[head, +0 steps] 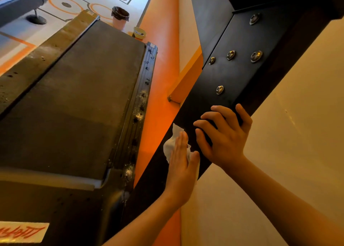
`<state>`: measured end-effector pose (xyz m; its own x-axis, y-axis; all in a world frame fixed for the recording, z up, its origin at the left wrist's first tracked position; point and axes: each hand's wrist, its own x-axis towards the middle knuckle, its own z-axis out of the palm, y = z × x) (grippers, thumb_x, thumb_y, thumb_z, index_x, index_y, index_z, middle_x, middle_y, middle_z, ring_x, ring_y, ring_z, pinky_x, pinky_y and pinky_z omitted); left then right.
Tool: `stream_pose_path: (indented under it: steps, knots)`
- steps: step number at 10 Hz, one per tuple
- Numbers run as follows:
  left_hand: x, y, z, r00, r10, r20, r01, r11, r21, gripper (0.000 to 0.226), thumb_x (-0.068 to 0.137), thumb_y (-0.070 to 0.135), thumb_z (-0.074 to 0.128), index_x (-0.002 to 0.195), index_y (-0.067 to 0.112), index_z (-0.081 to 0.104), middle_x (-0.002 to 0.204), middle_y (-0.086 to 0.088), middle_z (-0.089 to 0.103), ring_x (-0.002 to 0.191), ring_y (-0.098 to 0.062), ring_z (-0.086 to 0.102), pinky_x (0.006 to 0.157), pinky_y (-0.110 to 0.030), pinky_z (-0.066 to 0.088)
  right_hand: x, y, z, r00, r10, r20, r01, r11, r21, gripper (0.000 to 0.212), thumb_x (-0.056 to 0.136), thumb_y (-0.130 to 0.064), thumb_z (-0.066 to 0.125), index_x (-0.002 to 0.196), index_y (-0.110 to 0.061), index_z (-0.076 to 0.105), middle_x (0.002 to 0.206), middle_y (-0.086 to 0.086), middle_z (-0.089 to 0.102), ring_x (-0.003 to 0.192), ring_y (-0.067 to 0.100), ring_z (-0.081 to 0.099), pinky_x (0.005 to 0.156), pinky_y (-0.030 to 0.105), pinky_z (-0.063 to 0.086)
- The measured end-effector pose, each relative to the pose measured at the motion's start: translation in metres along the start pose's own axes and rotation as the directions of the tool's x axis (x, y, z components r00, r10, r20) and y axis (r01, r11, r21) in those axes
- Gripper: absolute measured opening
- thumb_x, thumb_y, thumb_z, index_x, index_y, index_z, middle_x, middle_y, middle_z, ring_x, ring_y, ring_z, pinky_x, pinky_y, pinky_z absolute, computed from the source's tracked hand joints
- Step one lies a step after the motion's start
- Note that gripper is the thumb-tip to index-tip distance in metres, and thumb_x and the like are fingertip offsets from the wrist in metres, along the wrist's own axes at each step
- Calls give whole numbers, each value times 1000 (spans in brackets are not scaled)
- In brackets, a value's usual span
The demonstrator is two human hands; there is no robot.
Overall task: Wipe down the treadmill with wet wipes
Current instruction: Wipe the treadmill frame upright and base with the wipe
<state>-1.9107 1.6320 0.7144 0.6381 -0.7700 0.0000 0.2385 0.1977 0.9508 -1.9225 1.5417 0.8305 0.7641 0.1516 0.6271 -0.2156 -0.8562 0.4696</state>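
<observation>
The treadmill's black upright post (229, 74), studded with several silver bolts, runs diagonally from the upper right down toward the base. My left hand (181, 163) presses a crumpled white wet wipe (170, 147) flat against the post's left side, fingers straight. Just above it, my right hand (223, 134) grips the post, fingers curled over its front face and thumb round the far edge. The dark running belt (74, 106) stretches away on the left, with a dusty, speckled side rail (138, 111) along its right edge.
An orange floor strip (158, 89) and a cream wall (288, 143) flank the post. Beyond the treadmill's far end stand a pink bin with a black liner (120, 18) and a small yellow dish (140, 33). Another machine's foot (36, 19) sits at the upper left.
</observation>
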Motion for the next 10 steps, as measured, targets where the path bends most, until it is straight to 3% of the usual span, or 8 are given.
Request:
stream_pose_path:
  steps: [2, 3, 4, 6, 7, 8, 9, 10]
  knots:
    - [-14, 0, 1, 1000, -17, -18, 15, 994, -109, 70, 82, 82, 34, 144, 60, 11, 161, 22, 10, 148, 1, 8, 122, -50, 15, 0, -3, -3, 1000, 15, 5, -15, 999, 30, 26, 86, -44, 62, 80, -23, 75, 91, -2, 72, 111, 17, 55, 112, 38, 23]
    - [-2, 0, -1, 998, -15, -57, 16, 1000, 12, 75, 88, 73, 26, 153, 37, 16, 162, 9, 16, 150, -11, 12, 122, -46, 16, 0, -3, -2, 1000, 23, -15, -23, 999, 38, 26, 88, -42, 60, 79, -23, 75, 90, -2, 72, 111, 17, 55, 111, 38, 24]
    - [13, 2, -6, 999, 24, -39, -10, 944, 330, 88, 86, 68, 7, 154, 12, 15, 162, -7, 11, 151, -22, 6, 123, -40, 9, -2, -5, 1, 998, 37, -50, -35, 998, 50, 27, 91, -34, 55, 78, -22, 75, 90, -2, 72, 111, 18, 56, 111, 38, 23]
    - [71, -6, -16, 986, -168, -23, 162, 973, -162, 121, 65, 93, 46, 149, 8, 27, 153, -23, 30, 143, -34, 30, 116, -58, 26, -2, -4, -1, 998, 46, 32, -50, 989, 136, 23, 83, -22, 55, 82, -16, 77, 93, 3, 72, 105, 21, 55, 105, 38, 27]
    - [92, 11, -19, 989, -146, -30, 145, 989, -28, 91, 89, 72, 34, 155, 13, 16, 162, -11, 15, 149, -25, 15, 121, -40, 11, -1, -5, -1, 998, 51, 31, -55, 989, 140, 22, 80, -22, 57, 81, -14, 78, 93, 5, 73, 105, 22, 55, 106, 38, 27]
    - [112, 13, -23, 996, -86, -5, 86, 996, 25, 58, 100, 55, 26, 150, 27, 24, 157, 6, 25, 144, -6, 21, 116, -28, 8, -1, -7, 4, 996, 54, -68, -49, 996, 76, 25, 86, -23, 55, 75, -18, 77, 88, 1, 74, 109, 19, 56, 113, 36, 21]
    - [122, 12, -24, 993, -117, -22, 118, 992, 36, 83, 85, 67, 22, 154, 22, 17, 162, 1, 17, 149, -10, 12, 123, -41, 7, -5, -5, 5, 996, 54, -77, -48, 996, 77, 29, 89, -26, 52, 74, -19, 76, 88, 0, 74, 110, 18, 56, 113, 36, 21]
    - [116, 9, -21, 994, -101, -42, 104, 993, 61, 71, 96, 55, 22, 156, 19, 7, 164, -1, 6, 150, -14, 4, 123, -42, 7, 0, -7, 4, 995, 50, -85, -46, 998, 53, 27, 87, -22, 53, 73, -17, 76, 88, 2, 74, 109, 19, 56, 113, 35, 21]
